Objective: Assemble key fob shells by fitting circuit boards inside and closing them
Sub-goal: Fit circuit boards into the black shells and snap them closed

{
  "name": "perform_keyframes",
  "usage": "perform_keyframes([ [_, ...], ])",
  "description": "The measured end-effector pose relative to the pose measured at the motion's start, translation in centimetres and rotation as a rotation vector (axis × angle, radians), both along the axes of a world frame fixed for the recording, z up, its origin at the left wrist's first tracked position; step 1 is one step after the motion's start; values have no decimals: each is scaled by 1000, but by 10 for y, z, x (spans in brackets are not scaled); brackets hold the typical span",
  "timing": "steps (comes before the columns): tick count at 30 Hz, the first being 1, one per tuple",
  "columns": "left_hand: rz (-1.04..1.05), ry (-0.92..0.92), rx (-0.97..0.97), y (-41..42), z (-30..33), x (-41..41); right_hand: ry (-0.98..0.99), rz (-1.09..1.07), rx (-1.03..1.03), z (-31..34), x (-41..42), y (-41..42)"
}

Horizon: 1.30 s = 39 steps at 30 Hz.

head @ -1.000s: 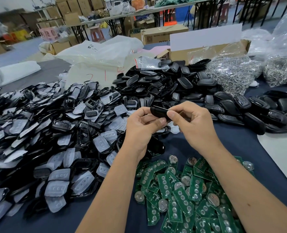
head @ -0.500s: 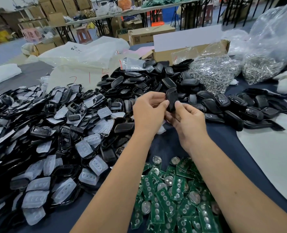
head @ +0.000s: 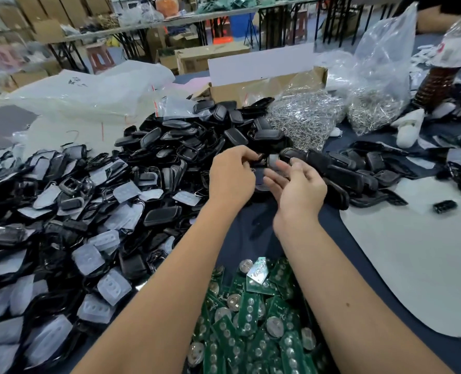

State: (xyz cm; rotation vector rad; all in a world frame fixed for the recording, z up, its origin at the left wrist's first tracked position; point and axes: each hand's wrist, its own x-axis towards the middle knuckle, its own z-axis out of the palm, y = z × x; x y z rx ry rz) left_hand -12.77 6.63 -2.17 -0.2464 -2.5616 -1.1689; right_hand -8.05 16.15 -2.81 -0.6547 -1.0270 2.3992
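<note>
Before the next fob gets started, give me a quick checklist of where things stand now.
1. Left hand free: not ok, its fingers curl at a black shell.
2. Right hand free: ok, fingers relaxed, holding nothing.
3. Circuit boards at hand: ok, a pile lies between the forearms.
4. Rubber pads at hand: ok, heaped on the left.
5. Last fob closed: cannot tell, motion blur.

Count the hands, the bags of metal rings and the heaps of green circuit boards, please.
Hands: 2, left hand and right hand
Bags of metal rings: 2
Heaps of green circuit boards: 1
Total: 5
</note>
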Motion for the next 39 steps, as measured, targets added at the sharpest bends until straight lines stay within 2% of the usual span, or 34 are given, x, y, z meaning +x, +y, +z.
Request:
perform_keyframes([
  [5,-151,74,-318,0,-3,-21,-136,-41,171,-5,-1,1],
  [11,-435,161,-583,26,16,-44,-182,-49,192,-5,-2,1],
  [17,-578,71,-884,55,26,-65,-189,-46,213,-7,-3,2],
  [21,-514,56,-833,50,23,-69,-197,-45,230,-8,-4,1],
  [27,-237,78,-675,35,8,-68,-199,-46,197,-6,-3,1],
  [31,-133,31,-481,24,4,-69,-203,-33,199,-5,-2,1],
  [35,-55,-20,-498,10,-1,-70,-201,-27,201,-5,-1,0],
  [39,15,64,-380,13,0,-64,-201,-28,211,-5,-1,-1],
])
